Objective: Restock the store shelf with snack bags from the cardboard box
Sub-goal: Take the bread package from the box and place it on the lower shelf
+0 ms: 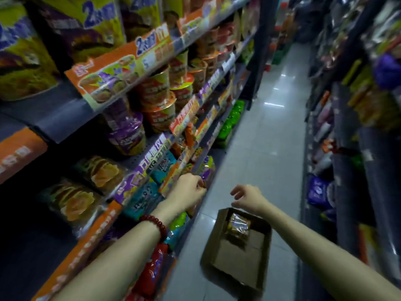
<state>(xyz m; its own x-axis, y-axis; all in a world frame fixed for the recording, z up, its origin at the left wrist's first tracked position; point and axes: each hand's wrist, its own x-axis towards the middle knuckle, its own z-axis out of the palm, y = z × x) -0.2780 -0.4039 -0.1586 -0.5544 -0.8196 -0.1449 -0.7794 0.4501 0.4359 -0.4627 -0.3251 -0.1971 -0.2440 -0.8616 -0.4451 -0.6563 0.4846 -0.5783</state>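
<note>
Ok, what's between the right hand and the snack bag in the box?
Nothing: in the head view the right hand hangs open above the cardboard box, with only bare gap down to the snack bag.

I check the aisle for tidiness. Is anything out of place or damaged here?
Only the cardboard box stands out: it sits open on the aisle floor beside the shelf, one snack bag inside. Nothing looks spilled or damaged.

Orange and purple noodle cups (158, 98) stand stacked on the upper tiers at left, with yellow multipacks (26, 61) above them. A grey tiled floor (267, 135) runs down the aisle, and green packs (230, 122) sit low at its left edge.
</note>
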